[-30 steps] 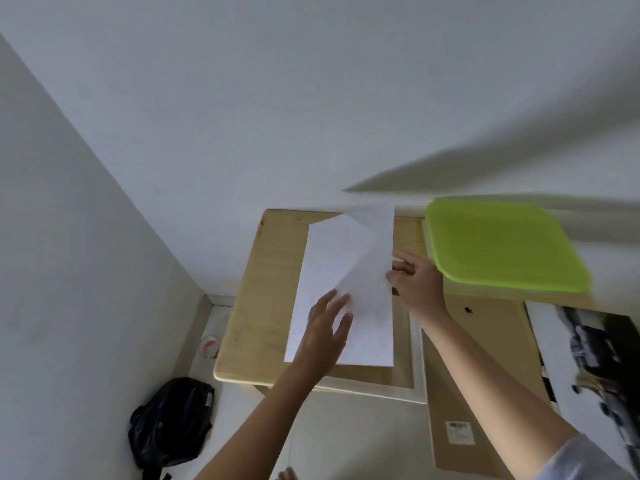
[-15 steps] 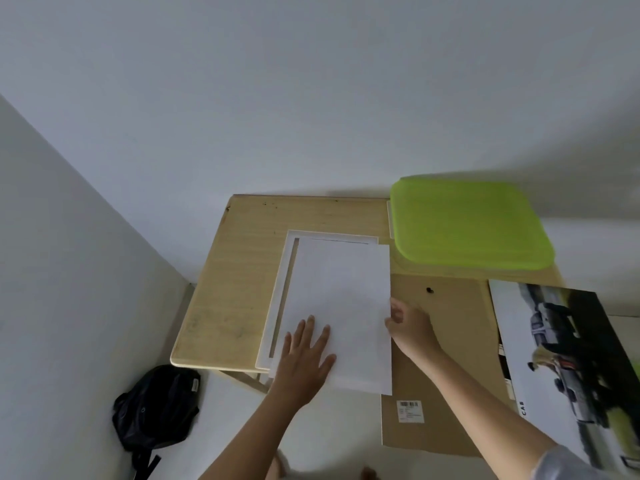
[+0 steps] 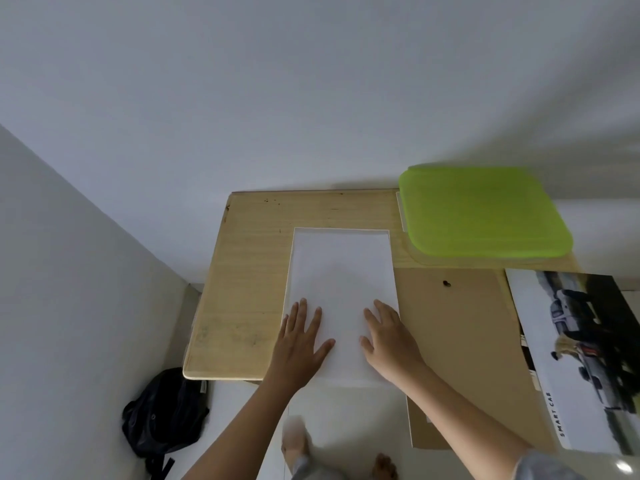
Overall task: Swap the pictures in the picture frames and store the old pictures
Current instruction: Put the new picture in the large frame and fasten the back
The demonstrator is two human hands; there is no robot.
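Note:
A white sheet (image 3: 341, 271) lies face down inside the white picture frame (image 3: 290, 268) on the wooden table (image 3: 249, 289). My left hand (image 3: 301, 336) lies flat on the sheet's lower left with fingers spread. My right hand (image 3: 389, 336) lies flat on its lower right. To the right a brown backing board (image 3: 453, 327) rests on the table, with a small dark hanger near its top. Right of that lies a car picture (image 3: 585, 355) with white borders and the words SMART CAR.
A lime-green plastic lid or tray (image 3: 481, 213) sits at the table's back right against the wall. A black bag (image 3: 162, 410) lies on the floor below the table's left corner. Walls close in at the back and left. My feet show below.
The white sheet went from lifted and bent to flat and squared inside the frame. My right hand moved from the sheet's right edge onto it; both hands now press it flat.

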